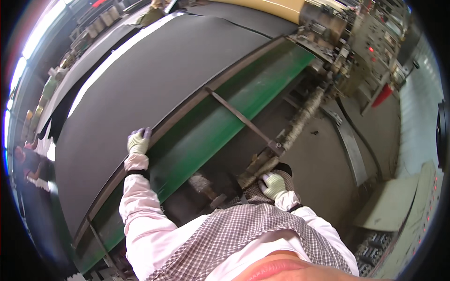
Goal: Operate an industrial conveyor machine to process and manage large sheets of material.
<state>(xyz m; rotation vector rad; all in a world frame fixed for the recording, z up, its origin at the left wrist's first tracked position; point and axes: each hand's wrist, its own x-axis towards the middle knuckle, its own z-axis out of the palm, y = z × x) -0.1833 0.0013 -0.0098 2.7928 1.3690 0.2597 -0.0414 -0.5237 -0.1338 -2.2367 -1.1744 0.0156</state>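
Observation:
A wide dark grey sheet [136, 75] lies across the machine on the left. My left hand [139, 141], in a pale glove with greyish fingertips, rests on the sheet's near edge, its fingers stretched over the surface. Just beneath that edge runs a metal rail [185, 107]. My right hand [273, 185], gloved the same way, is down by my checked apron [253, 225], beside the near end of a rough wrapped bar [302, 117]. Its fingers are curled; whatever is inside them is hidden.
Below the rail slopes a green panel [225, 119], crossed by a metal strut [241, 117]. A large tan roll [267, 7] and a control panel [375, 44] stand at the far right. Another person [35, 164] is at the far left. A cable [363, 136] trails across the floor.

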